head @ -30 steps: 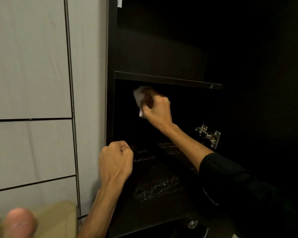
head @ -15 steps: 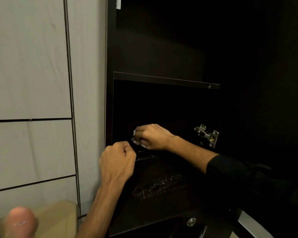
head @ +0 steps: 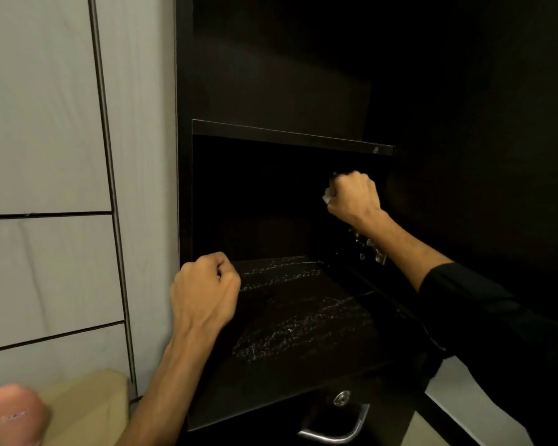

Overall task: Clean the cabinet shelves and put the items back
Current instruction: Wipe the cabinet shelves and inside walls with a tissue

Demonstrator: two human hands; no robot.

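right hand (head: 351, 196) grips a white wipe (head: 326, 196) below the upper shelf (head: 290, 136). left hand (head: 203, 291) is clenched, holding nothing, lower left of the grip.

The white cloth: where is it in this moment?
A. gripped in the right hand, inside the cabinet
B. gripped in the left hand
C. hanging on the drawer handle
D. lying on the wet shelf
A: the white cloth peeks out of the right hand, fingers curled round it, near the cabinet's right inner wall.

dark cabinet shelf (head: 303, 317) streaked, seemingly wet.
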